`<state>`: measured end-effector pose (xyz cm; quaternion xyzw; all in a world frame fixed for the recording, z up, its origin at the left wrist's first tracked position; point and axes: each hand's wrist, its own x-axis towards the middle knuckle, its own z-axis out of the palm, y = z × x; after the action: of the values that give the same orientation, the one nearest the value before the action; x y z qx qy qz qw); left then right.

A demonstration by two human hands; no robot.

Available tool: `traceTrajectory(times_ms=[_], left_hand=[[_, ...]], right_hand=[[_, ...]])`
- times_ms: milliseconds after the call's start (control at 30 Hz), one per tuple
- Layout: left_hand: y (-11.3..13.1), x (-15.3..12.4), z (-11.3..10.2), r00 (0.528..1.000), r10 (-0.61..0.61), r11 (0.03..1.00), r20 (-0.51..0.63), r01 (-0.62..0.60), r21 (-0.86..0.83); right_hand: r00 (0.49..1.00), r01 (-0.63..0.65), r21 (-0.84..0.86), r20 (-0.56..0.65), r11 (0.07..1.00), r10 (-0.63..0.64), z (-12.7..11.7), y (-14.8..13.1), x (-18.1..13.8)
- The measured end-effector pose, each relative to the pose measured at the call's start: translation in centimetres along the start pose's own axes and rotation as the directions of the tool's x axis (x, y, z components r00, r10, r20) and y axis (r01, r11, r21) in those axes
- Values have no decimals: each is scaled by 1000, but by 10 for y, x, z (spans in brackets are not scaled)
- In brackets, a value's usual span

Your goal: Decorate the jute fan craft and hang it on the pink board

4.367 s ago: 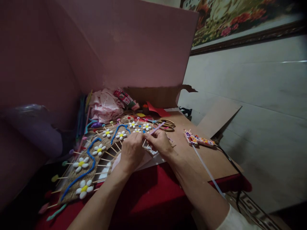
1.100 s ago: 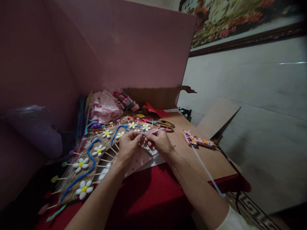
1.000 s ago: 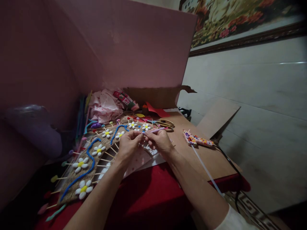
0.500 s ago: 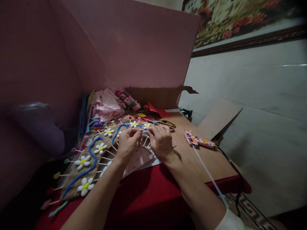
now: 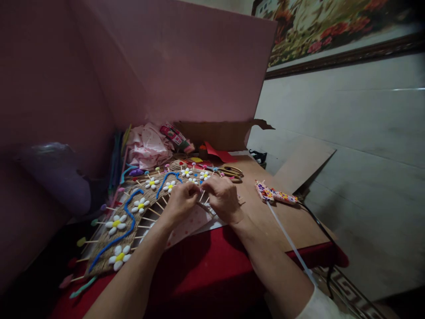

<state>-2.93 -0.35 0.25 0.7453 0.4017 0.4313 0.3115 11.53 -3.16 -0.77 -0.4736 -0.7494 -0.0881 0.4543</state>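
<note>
The left hand (image 5: 182, 199) and right hand (image 5: 222, 196) were pinched nearly closed on a lilac piece (image 5: 201, 189), mostly hidden, held over the twine arch (image 5: 153, 195). Flowers (image 5: 116, 224), blue cord (image 5: 133, 218) and sticks (image 5: 91, 242) were already on the arch; the piece seemed unattached, its remaining shaping hidden by fingers. The glue gun (image 5: 264, 191) lay well apart.

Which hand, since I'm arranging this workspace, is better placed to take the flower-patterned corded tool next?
Probably the right hand: it is nearer the flower-patterned tool, with the left hand farther away. Both look occupied, though; it may need freeing.
</note>
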Motion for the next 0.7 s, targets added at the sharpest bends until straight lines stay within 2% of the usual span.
traceTrajectory(times_ms=[67,133,200,267,333,500,567,700], left_hand=[[6,-2,-2,991,-51,976,126,76,-204],[10,-3,-3,973,-76,905,217,159,-395],[12,-3,-3,971,-64,811,232,186,-555],[12,-4,-1,982,-60,737,179,164,-655],[11,-4,2,991,-83,726,102,130,-675],[12,-6,7,987,-116,844,-106,42,-534],[13,-7,6,987,-122,852,-106,49,-521],[18,-6,3,990,-142,810,-1,116,-575]], right_hand=[[982,-157,242,-65,958,177,-1,-1,2],[945,-254,474,-63,843,320,-1,-3,5],[921,-300,603,-17,739,388,0,-5,7],[923,-308,635,19,708,384,2,-7,7],[939,-284,637,35,717,341,3,-8,6],[957,-254,651,61,715,284,3,-11,5],[953,-273,653,85,706,290,3,-11,5],[950,-294,640,117,710,288,3,-6,5]])
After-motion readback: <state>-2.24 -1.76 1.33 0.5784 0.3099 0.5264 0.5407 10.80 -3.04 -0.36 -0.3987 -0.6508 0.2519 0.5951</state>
